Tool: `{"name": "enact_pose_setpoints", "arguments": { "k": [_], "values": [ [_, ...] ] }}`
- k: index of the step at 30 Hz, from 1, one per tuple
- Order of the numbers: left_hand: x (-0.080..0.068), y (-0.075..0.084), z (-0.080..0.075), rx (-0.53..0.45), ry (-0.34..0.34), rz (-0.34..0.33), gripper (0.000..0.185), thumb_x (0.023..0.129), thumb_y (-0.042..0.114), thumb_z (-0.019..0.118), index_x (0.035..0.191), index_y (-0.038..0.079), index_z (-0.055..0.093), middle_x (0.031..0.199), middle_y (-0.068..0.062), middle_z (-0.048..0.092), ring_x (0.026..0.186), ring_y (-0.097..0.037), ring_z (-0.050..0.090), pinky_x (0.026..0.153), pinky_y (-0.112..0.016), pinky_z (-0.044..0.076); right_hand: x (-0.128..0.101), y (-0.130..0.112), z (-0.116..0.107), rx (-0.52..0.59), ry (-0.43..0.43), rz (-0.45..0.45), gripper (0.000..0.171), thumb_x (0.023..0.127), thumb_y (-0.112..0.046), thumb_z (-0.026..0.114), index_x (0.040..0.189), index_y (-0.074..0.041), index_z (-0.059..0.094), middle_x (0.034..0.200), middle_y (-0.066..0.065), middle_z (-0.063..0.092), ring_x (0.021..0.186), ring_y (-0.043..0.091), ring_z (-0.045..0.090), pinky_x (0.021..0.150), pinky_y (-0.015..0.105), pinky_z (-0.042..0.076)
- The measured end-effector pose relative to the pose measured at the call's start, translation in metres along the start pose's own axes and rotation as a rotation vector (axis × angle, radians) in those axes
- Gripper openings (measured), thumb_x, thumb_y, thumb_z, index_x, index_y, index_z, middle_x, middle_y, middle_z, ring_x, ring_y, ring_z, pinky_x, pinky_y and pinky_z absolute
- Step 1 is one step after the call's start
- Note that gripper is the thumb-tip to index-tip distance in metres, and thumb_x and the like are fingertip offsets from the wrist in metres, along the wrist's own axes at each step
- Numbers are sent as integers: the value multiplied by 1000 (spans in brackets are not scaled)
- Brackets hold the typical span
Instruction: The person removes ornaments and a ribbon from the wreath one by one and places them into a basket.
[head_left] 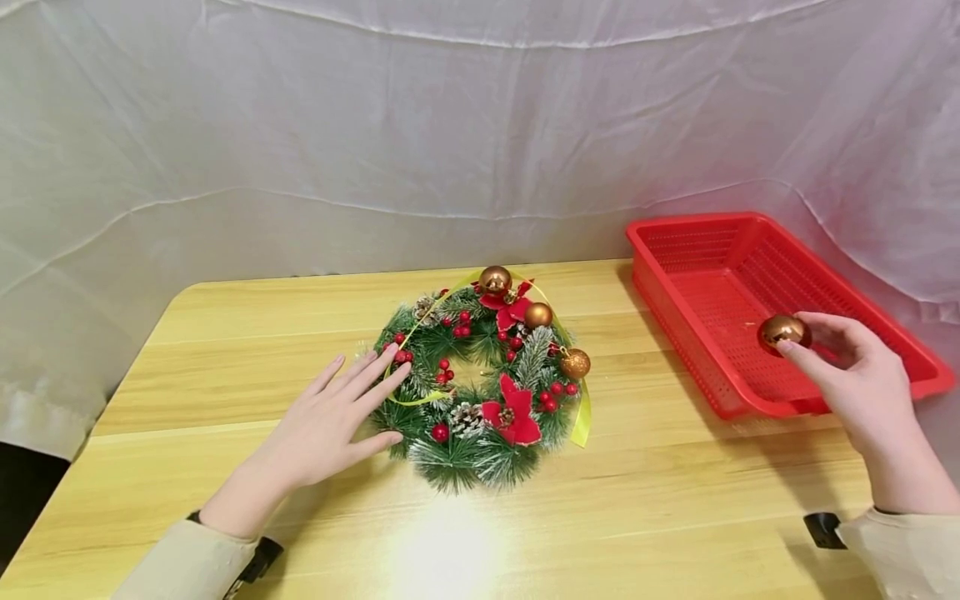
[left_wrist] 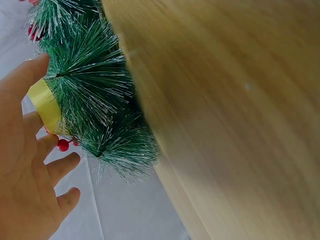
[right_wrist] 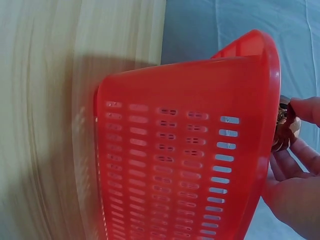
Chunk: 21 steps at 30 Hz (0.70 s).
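Left hand: the left hand (head_left: 330, 421) lies flat with its fingers straight and spread, the fingertips resting on the left edge of the wreath (head_left: 483, 383); it grips nothing. In the left wrist view the fingers (left_wrist: 60, 167) sit against frosted green needles and a strip of yellow ribbon (left_wrist: 45, 105).

Right hand: the right hand (head_left: 847, 375) pinches a copper bauble (head_left: 783, 331) between thumb and fingertips, holding it in the air above the red basket (head_left: 720, 250). In the right wrist view the bauble (right_wrist: 286, 131) shows just past the basket's rim (right_wrist: 272, 100), with the fingers (right_wrist: 305, 110) curled about it.

Bauble: it is off the bench, over the inside of the basket and near its front right part, not touching the basket floor.

Wreath: it lies flat near the middle of the bench (head_left: 225, 350), green with white-tipped needles, red berries, pine cones and two red fabric flowers (head_left: 516, 414). Three more copper baubles (head_left: 495, 279) sit along its upper right arc.

Basket: a rectangular slotted plastic one, at the right end of the bench, well apart from the wreath.

Backdrop: a white cloth (head_left: 450, 125) hangs behind the bench.

Sleeves: both wrists show pale beige cuffs (head_left: 187, 558).
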<state>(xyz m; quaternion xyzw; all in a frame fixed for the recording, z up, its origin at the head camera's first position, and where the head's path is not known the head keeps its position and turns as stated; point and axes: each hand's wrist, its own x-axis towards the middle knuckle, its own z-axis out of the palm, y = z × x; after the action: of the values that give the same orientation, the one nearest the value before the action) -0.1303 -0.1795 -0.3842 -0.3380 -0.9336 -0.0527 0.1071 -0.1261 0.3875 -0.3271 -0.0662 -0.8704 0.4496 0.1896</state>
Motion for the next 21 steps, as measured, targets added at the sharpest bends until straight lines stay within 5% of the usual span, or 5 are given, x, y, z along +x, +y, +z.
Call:
{"name": "enact_pose_setpoints", "arguments": {
  "k": [21],
  "values": [
    [0,-1,-1,-8,-28,-18,80,90,63,48,154,24,19,160,-1,11,144,-23,12,117,-46,3,-3,9,-3,84,1,26,40,85,-5,71,120,-21,63,99,-24,59,85,-14,57,71,0,42]
  ]
}}
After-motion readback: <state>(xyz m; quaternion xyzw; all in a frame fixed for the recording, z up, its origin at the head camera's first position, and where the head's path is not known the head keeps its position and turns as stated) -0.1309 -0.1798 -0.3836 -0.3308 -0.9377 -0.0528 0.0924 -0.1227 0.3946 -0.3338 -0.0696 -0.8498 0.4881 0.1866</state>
